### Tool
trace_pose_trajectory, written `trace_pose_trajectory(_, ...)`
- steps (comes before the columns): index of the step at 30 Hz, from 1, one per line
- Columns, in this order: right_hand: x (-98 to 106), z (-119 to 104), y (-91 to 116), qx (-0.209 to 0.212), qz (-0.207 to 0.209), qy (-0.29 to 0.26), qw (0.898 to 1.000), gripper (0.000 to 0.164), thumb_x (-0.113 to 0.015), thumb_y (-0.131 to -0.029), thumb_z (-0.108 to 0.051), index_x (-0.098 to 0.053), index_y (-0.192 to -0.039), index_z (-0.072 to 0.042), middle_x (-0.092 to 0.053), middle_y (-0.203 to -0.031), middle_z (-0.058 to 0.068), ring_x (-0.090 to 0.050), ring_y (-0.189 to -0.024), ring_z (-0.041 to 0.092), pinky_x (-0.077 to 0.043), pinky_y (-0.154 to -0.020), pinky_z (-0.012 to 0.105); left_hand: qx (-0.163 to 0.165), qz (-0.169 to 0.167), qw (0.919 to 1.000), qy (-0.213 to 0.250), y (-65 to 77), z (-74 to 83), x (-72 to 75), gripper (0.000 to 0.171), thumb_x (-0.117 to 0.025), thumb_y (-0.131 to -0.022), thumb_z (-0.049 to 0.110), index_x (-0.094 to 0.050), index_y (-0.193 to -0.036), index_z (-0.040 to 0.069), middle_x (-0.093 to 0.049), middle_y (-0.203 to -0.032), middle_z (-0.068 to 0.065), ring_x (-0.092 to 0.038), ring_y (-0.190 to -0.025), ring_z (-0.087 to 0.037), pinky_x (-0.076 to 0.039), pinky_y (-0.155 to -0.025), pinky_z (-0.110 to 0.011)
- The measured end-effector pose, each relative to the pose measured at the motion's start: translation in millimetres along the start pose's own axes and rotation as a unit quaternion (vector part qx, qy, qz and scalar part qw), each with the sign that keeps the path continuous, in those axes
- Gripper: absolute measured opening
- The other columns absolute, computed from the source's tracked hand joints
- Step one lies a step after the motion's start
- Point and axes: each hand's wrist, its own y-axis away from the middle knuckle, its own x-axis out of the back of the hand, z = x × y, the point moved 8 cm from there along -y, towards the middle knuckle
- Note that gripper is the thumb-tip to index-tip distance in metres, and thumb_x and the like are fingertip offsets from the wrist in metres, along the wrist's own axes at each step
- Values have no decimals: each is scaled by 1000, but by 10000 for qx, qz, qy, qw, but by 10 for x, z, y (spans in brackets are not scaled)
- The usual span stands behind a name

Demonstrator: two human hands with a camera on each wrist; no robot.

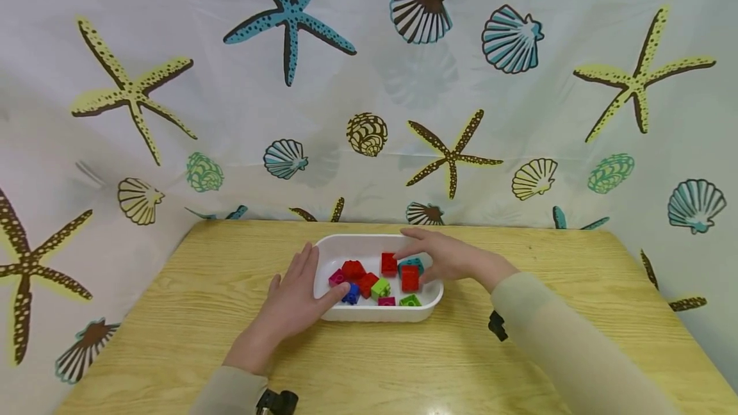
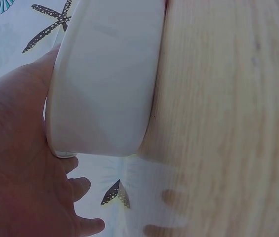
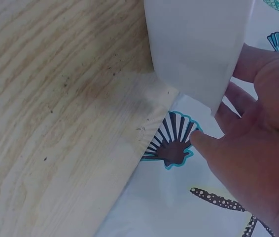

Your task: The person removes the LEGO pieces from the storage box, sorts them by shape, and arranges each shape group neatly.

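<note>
A: What stands in the middle?

B: A shallow white tray (image 1: 377, 314), smooth like plastic, oblong with rounded corners. Beneath it is the tabletop (image 1: 375, 364), pale wood with streaky grain

A: And inside it?

B: Chunky blocks (image 1: 353, 269), shiny and mostly squarish. Several are red; the rightmost red block (image 1: 410, 279) sits against a teal block (image 1: 412, 262). Nearer the front are a studded lime block (image 1: 380, 288), a blue block (image 1: 350, 294) and a green block (image 1: 410, 301)

A: How do the hands lie?

B: The left hand (image 1: 291, 303) rests against the tray's left end, fingers straight along the outside, thumb reaching over the near corner beside the blue block. The right hand (image 1: 446, 255) reaches over the other end, fingers spread apart, thumb beside the rightmost red block; whether it touches that block, I can't quite tell

A: Behind all that?

B: A faintly creased whitish sheet (image 1: 357, 91), printed with dotted starfish and ribbed shells
</note>
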Motion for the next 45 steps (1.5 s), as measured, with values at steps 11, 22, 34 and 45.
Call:
trace_pose_trajectory(11, -47, 88, -67, -223, 83, -297, 9993, 49, -88, -92, 3, -80, -136, -14, -25, -181, 16, -23, -165, 44, -25, -132, 61, 15, -13, 10000, 73, 8, 14, -3, 113, -59, -103, 73, -14, -175, -1, -8, -183, -23, -8, -168, -47, -8, -125, -83)
trace_pose_trajectory(22, -94, 164, -101, -217, 214, -495, 9983, 43, -91, -90, -3, -83, -129, -17, -24, -181, 15, -23, -165, 44, -25, -131, 63, 2, 29, 10000, 84, 15, 16, 4, 114, -59, -103, 74, -13, -175, -1, -8, -183, -23, -9, -168, -47, -9, -125, -82)
trace_pose_trajectory(34, -96, 148, -95, -126, 442, -431, 9980, 30, -95, -89, -12, -83, -116, -18, -29, -178, 18, -27, -163, 46, -27, -130, 64, 3, 20, 9999, 104, 13, 7, 1, 113, -60, -102, 73, -14, -175, -1, -9, -183, -23, -11, -168, -47, -10, -125, -82)
trace_pose_trajectory(45, -72, 208, 1, -277, 832, -933, 9918, 25, -94, -91, -18, -82, -112, -19, -33, -177, 18, -28, -163, 45, -27, -130, 65, -32, 30, 9999, 108, 8, -3, -12, 114, -58, -103, 75, -14, -175, -1, -8, -183, -23, -12, -168, -47, -9, -125, -82)
